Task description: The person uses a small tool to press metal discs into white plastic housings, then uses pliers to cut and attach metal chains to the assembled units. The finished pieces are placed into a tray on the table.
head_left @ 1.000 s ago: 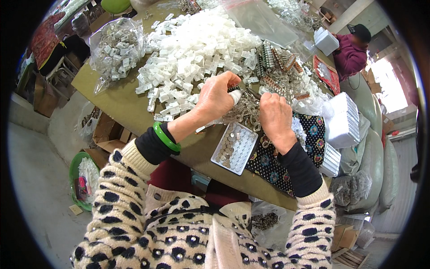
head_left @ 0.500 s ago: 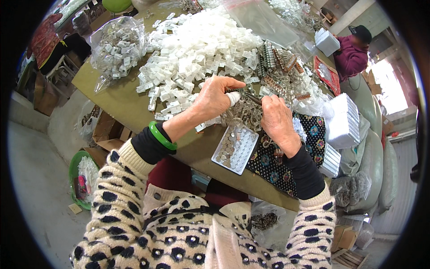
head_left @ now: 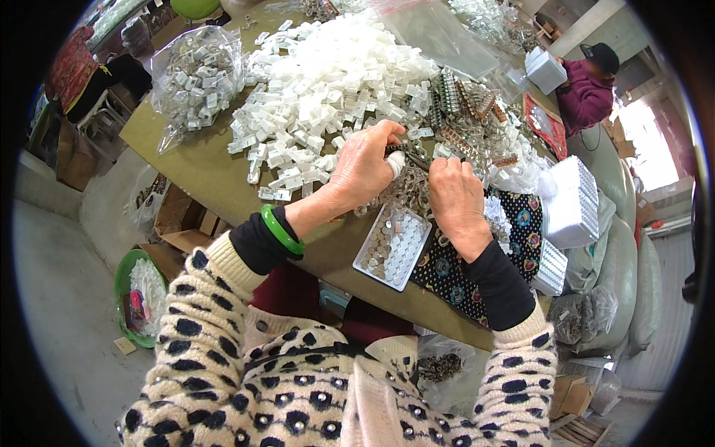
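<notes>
My left hand (head_left: 365, 167), with a white wrap on one finger, is closed by the near edge of the heap of small white plastic pieces (head_left: 335, 82). A small dark piece shows at its fingertips, too small to name. My right hand (head_left: 456, 200) is closed around a slim dark tool (head_left: 419, 162) that points left toward those fingertips. Beneath both hands lies a tangle of small metal parts (head_left: 406, 190). Just nearer to me, a white tray (head_left: 360, 262) with round cups holds several small round discs (head_left: 378, 249).
Left on the table is a clear bag of parts (head_left: 197, 78). Rows of metal strips (head_left: 465, 104) lie right of the heap. Patterned dark cloth (head_left: 447, 279) and stacked white trays (head_left: 570, 201) sit at right. A person (head_left: 586, 89) holds white trays at the far right.
My left forearm has shifted slightly right, and my left fingers have curled in more. My right hand has moved a little left, its fingers still closed on the dark tool.
</notes>
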Demonstrator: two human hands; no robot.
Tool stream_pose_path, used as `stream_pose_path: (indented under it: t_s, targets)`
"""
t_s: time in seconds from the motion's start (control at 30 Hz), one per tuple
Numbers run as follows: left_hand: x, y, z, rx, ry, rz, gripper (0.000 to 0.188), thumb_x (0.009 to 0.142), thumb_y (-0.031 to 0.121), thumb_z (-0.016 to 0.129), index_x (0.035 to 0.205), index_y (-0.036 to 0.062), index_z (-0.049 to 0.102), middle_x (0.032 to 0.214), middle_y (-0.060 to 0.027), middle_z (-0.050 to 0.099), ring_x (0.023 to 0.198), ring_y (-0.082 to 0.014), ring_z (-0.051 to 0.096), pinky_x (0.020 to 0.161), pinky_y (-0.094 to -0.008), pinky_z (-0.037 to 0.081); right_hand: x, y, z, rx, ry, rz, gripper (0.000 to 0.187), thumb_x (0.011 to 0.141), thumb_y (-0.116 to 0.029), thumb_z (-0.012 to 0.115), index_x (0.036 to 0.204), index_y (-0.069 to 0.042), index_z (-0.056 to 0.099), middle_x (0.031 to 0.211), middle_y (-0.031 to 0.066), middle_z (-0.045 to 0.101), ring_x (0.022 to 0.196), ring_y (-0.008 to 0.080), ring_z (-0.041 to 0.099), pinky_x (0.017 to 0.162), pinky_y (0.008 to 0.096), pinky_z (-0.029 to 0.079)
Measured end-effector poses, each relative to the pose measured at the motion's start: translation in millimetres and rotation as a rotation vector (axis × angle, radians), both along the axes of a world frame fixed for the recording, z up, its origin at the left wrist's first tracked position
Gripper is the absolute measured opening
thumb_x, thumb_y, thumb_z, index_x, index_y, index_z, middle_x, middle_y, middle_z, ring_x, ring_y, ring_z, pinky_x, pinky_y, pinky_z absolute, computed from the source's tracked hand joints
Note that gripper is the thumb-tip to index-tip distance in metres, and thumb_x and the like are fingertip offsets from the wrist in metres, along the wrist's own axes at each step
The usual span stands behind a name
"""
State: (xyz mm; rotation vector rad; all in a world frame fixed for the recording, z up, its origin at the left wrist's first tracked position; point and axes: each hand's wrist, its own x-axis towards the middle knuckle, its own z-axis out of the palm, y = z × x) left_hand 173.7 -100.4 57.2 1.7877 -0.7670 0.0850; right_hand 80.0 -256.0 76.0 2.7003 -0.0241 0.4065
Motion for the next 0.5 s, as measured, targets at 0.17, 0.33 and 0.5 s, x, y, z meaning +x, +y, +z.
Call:
stream_pose_path:
  t_s: [0.17, 0.33, 0.5]
  targets:
    - [5, -3, -6, 0.05, 0.138, 0.019, 0.025, 0.082, 0.003, 0.067, 0.107, -0.0033, 0.064, 0.095, -0.0136, 0.07, 0.086, -0.0189, 0.066, 0.077, -0.0307, 0.052, 4, -5, -2, 0.016, -0.008, -0.056, 0.011, 0.074, -0.002, 0.065, 0.084, -0.001, 0.06, 0.082, 0.0142, 0.064, 0.078, 0.0261, 0.065, 0.064, 0.032, 0.056]
    - [11, 3, -10, -0.127, 0.399, -0.174, 0.027, 0.082, 0.001, 0.065, 0.109, 0.0008, 0.068, 0.095, -0.012, 0.071, 0.086, -0.018, 0.065, 0.077, -0.0303, 0.051, 4, -17, 4, 0.12, 0.024, -0.138, 0.016, 0.073, 0.0, 0.065, 0.088, 0.003, 0.059, 0.092, 0.0202, 0.061, 0.092, 0.0311, 0.062, 0.075, 0.0359, 0.055]
    - [11, 7, -7, -0.148, 0.476, -0.231, 0.028, 0.082, -0.002, 0.063, 0.109, 0.001, 0.07, 0.091, -0.0091, 0.072, 0.08, -0.0117, 0.063, 0.073, -0.0264, 0.051, -2, -15, 5, 0.29, 0.072, 0.007, 0.017, 0.073, 0.002, 0.063, 0.089, 0.002, 0.058, 0.091, 0.0197, 0.061, 0.09, 0.0355, 0.061, 0.076, 0.0417, 0.054]
